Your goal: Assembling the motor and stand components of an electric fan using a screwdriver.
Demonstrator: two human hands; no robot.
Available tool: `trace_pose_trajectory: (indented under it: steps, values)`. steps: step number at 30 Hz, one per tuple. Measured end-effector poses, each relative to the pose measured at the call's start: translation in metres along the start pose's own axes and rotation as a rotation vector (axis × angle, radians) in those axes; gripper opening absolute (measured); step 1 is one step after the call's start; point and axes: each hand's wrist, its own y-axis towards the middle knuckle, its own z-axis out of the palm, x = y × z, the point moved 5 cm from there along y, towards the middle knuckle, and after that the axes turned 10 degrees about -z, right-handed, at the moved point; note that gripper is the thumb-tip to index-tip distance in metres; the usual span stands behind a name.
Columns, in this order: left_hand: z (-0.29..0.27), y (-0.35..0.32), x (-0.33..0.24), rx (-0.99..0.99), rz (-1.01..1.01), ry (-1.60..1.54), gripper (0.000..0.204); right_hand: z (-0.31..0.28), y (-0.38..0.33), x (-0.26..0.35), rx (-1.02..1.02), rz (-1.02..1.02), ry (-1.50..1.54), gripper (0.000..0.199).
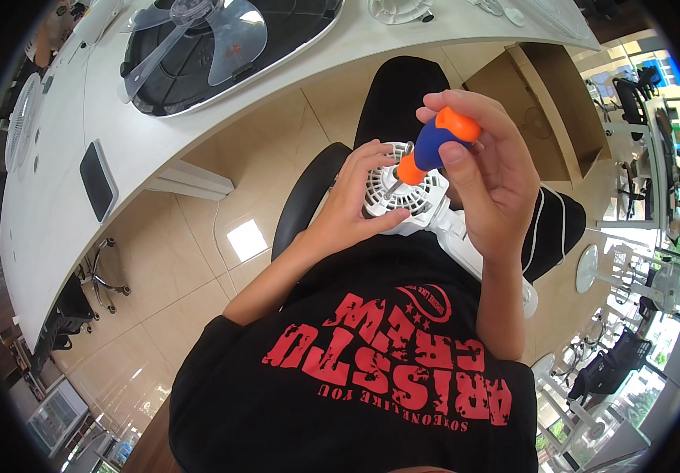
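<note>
Head cam: their right hand (497, 162) is clamped on an orange-and-blue-handled screwdriver (432, 144)
Left hand (346, 205) gripping a round white plastic fan housing (419, 201)

Upside-down red lettering (391, 378) spans the black T-shirt (253, 406).

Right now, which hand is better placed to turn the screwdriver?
Probably the right hand: it grips the orange and blue screwdriver, shaft angled toward the white slotted housing. The left hand holds the housing's side, seemingly better for steadying it.
</note>
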Motion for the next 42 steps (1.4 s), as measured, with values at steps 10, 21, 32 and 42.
trace_pose_trajectory:
  steps: [10, 21, 32, 42]
  values:
    - [-0.001, 0.000, 0.000, -0.039, -0.037, -0.042, 0.068, 0.003, -0.001, 0.005, 0.001, -0.043, -0.032, 0.031]
    - [0.000, 0.000, 0.000, -0.008, -0.037, -0.051, 0.041, 0.010, 0.000, 0.017, 0.024, -0.080, -0.061, 0.036]
    - [0.000, 0.000, 0.000, 0.004, -0.028, -0.028, 0.039, 0.007, 0.001, 0.020, 0.024, -0.088, -0.105, 0.036]
    - [0.001, 0.000, 0.000, 0.000, -0.042, -0.054, 0.041, 0.008, 0.003, 0.019, 0.028, -0.097, -0.115, 0.037]
